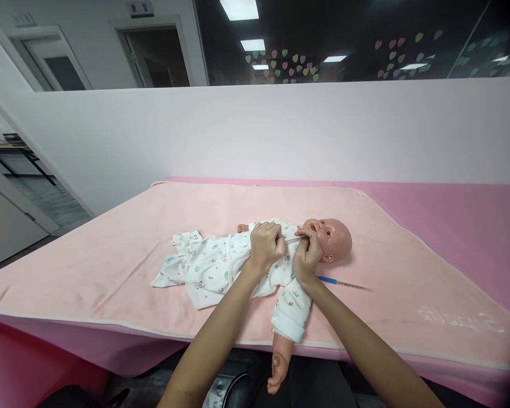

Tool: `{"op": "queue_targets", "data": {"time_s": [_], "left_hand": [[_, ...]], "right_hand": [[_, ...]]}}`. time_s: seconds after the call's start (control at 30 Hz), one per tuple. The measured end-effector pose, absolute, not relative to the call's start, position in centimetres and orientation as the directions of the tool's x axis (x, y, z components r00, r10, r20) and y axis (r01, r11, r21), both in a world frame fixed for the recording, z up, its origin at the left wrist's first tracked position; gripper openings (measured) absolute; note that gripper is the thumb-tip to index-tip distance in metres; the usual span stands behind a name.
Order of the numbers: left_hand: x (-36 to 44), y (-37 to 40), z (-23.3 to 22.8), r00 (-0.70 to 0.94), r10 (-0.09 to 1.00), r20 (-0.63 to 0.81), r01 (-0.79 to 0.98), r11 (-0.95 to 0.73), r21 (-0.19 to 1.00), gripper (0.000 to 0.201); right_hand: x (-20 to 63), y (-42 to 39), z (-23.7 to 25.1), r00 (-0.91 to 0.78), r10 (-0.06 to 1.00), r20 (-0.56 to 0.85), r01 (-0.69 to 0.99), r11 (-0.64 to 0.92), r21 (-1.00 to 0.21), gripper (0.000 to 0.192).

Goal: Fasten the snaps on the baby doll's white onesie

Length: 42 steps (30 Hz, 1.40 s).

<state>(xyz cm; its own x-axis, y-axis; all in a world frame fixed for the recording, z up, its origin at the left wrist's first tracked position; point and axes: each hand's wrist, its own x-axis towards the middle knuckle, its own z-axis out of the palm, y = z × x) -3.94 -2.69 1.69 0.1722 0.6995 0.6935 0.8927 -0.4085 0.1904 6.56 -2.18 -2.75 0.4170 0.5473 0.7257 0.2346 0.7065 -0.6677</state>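
A baby doll (334, 238) lies on its back, its head to the right. It wears a white printed baby top (289, 266) and matching pants (208, 266). Over the doll's chest, my left hand (266, 245) is closed with the top's fabric in its fingers. Beside the doll's chin, my right hand (308, 255) pinches the top's fabric near the collar. A narrow edge of cloth stretches between both hands. The doll's near arm (280, 360) sticks out of its sleeve and hangs past the table edge. My fingers hide part of the chest and neck.
A peach blanket (386, 311) covers the table over a pink cloth (459, 226). On it, close to the doll's shoulder, lies a slim blue-and-clear stick (344, 283), perhaps a thermometer. A white partition (280, 136) rises along the back. The table's front edge runs beneath my forearms.
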Motion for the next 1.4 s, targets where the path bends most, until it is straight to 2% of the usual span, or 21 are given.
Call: {"op": "queue_targets", "data": {"time_s": [0.37, 0.43, 0.53, 0.63, 0.97, 1.2, 1.4], "left_hand": [[-3.90, -2.79, 1.70, 0.152, 0.741, 0.654, 0.892, -0.388, 0.233, 0.010], [-3.93, -2.80, 1.63, 0.152, 0.738, 0.657, 0.887, -0.395, 0.239, 0.010], [-3.97, -2.79, 1.54, 0.152, 0.731, 0.665, 0.879, -0.408, 0.248, 0.010], [-4.02, -2.77, 1.51, 0.141, 0.729, 0.670, 0.875, -0.409, 0.260, 0.009], [-4.18, -2.67, 1.43, 0.112, 0.713, 0.692, 0.873, -0.403, 0.274, 0.009], [-4.21, -2.76, 1.46, 0.098, 0.708, 0.699, 0.860, -0.414, 0.299, 0.008], [-4.34, -2.69, 1.60, 0.102, 0.717, 0.690, 0.867, -0.404, 0.293, 0.009]], "right_hand": [[6.54, -2.29, -2.76, 0.373, 0.542, 0.753, 0.267, 0.715, -0.646, 0.023], [6.66, -2.34, -2.85, 0.308, 0.475, 0.824, 0.323, 0.762, -0.560, 0.026], [6.86, -2.52, -2.86, 0.058, 0.341, 0.938, 0.406, 0.851, -0.334, 0.033], [6.92, -2.74, -2.65, -0.096, 0.307, 0.947, 0.452, 0.861, -0.233, 0.038], [6.59, -2.70, -2.41, -0.092, 0.435, 0.896, 0.489, 0.803, -0.341, 0.039], [6.68, -2.64, -2.34, -0.181, 0.438, 0.880, 0.456, 0.831, -0.320, 0.045], [6.59, -2.53, -2.73, -0.158, 0.399, 0.903, 0.461, 0.838, -0.290, 0.044]]}}
